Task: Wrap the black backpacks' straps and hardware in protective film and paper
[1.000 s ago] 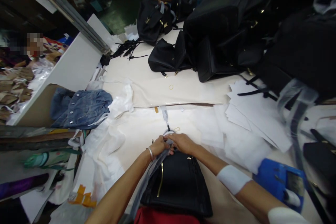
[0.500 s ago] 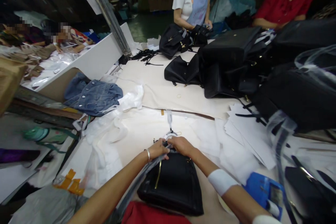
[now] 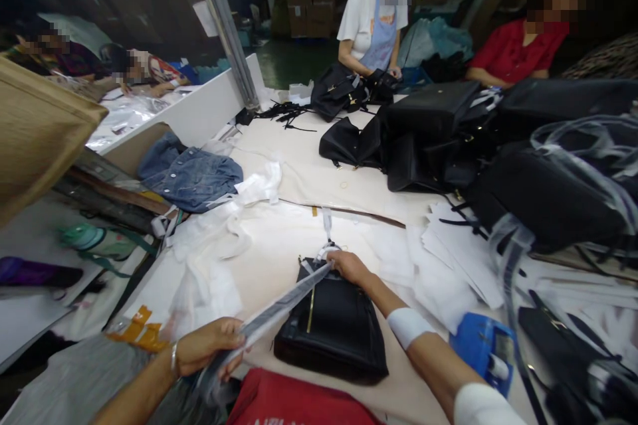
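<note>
A black handbag [image 3: 335,322] with a gold stripe lies on the white table [image 3: 279,246] right in front of me. My right hand [image 3: 349,267] rests on the bag's far top edge, fingers curled down on it beside a metal ring and a white tag. My left hand [image 3: 208,347] is pulled back near my body, closed on one end of a long strip of clear plastic wrap [image 3: 279,309]. The strip stretches tight from that hand up to the bag's top by my right hand.
Stacked white paper sheets [image 3: 463,259] lie to the right, with a blue tool [image 3: 486,348] nearer me. Black bags [image 3: 438,133] are piled at the back right. A denim jacket [image 3: 192,176] lies at the left. Two people sit across the table; others sit far left.
My left hand left the bag's top and drew back toward me, pulling the plastic strip out long. The right hand stayed on the bag. My head tilted up, showing more of the room.
</note>
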Demonstrator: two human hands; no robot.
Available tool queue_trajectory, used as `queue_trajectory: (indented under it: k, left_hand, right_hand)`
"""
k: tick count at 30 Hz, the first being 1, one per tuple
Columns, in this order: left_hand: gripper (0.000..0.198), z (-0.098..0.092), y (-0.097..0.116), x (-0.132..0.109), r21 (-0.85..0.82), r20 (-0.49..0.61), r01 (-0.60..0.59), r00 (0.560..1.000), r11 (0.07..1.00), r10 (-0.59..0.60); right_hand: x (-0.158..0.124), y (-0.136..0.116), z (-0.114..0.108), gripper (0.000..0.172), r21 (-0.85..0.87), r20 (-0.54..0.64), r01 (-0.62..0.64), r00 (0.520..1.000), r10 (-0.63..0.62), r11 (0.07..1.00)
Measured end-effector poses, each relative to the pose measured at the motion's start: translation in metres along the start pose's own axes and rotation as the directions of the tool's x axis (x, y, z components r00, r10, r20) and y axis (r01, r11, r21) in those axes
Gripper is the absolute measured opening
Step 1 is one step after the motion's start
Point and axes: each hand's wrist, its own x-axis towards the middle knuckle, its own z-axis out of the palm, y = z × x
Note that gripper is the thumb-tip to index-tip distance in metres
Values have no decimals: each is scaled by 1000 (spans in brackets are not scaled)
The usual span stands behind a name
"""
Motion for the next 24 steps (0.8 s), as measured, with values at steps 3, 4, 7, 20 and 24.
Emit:
queue_trajectory:
  k: [3,4,7,20,24]
  left_hand:
    - [27,10,10,-2,-89,-112,-162,982,983,152]
    - [26,17,21,2,-110,-126,-206,973,972,192]
    - [24,38,66,22,-166,-79,-304,952,938,294]
    - [17,44,162,178,-37,-490,-531,748,846,448]
    - [23,21,97,165,55,-580,-378,742,924,337]
  right_hand:
    - [-21,-27,-4,34,35,-189,-181,965,184,983]
    - [-30,-43,-2,40,118,-278,-250,921,274,961]
    - [-57,-110,13,48,587,-244,-227,866,437,777]
    - [-72,-166,5,34,936,223,-235,972,73,261]
    - [-22,-99,-15,26,618,-293,-151,867,404,771]
